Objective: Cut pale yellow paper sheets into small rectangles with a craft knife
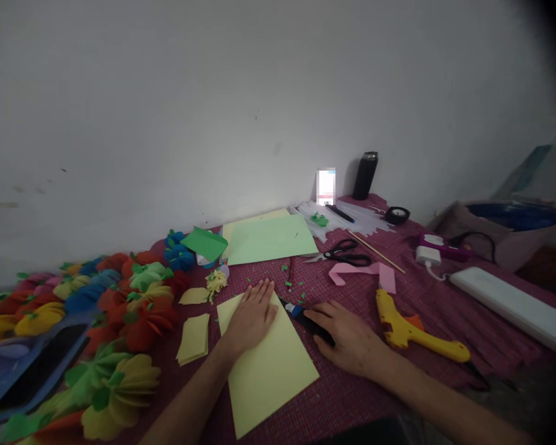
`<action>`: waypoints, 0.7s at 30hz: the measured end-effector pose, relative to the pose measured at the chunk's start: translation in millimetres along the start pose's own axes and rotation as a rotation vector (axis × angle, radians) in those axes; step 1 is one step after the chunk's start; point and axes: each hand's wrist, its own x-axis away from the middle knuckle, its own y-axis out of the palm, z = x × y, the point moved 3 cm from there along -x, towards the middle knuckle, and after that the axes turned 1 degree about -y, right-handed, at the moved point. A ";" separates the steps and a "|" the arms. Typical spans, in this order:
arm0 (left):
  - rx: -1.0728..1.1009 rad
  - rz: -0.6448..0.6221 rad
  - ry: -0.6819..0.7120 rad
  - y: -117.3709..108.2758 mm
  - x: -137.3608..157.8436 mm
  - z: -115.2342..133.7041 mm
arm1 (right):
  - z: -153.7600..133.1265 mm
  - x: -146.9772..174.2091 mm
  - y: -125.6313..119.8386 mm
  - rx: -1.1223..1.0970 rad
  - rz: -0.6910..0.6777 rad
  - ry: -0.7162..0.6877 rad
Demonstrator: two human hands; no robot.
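My left hand (254, 309) lies flat on a sheet of pale yellow paper (278, 377), its fingers stretched toward the far edge. To its right, my right hand (343, 337) is closed around a black and blue utility knife (312, 322), whose tip points toward the paper's right edge. Left of the sheet sit a small stack of yellow paper pieces (193, 339) and a crumpled yellow paper bit (217, 281). Green scraps (301, 296) and a dark red pencil-like stick (291, 272) lie just beyond the knife.
Many colourful paper pumpkins (139, 309) crowd the left side. Light green sheets (269, 238) and black scissors (347, 253) lie farther back. On the right are a yellow glue gun (412, 334), pink paper strip (366, 272), white power strip (514, 309), black tape roll (397, 215) and dark bottle (366, 176).
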 end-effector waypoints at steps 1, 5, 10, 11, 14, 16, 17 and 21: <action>0.004 0.002 -0.001 -0.5 -0.1 0.0 | 0.4 0.2 -0.5 -0.001 -0.004 -0.006; 0.030 0.020 -0.011 -2.6 -0.3 0.1 | -1.4 -4.3 -1.6 0.019 -0.010 -0.021; 0.050 0.026 -0.013 -3.0 0.0 0.2 | -4.8 -16.1 0.3 0.046 -0.018 -0.044; 0.050 0.027 -0.015 -2.9 0.2 0.1 | -5.0 -18.6 1.2 0.049 -0.020 -0.050; 0.049 0.029 -0.013 -2.7 0.5 0.1 | -5.1 -24.9 4.3 0.054 -0.016 -0.057; 0.046 0.032 -0.015 -2.6 0.7 0.2 | -4.6 -27.5 5.8 0.054 -0.007 -0.053; 0.046 0.035 -0.018 -2.6 0.7 0.1 | -4.2 -28.1 6.3 0.055 -0.002 -0.052; 0.061 0.044 -0.030 -2.8 0.3 -0.5 | -0.8 -26.6 5.8 0.046 0.012 -0.041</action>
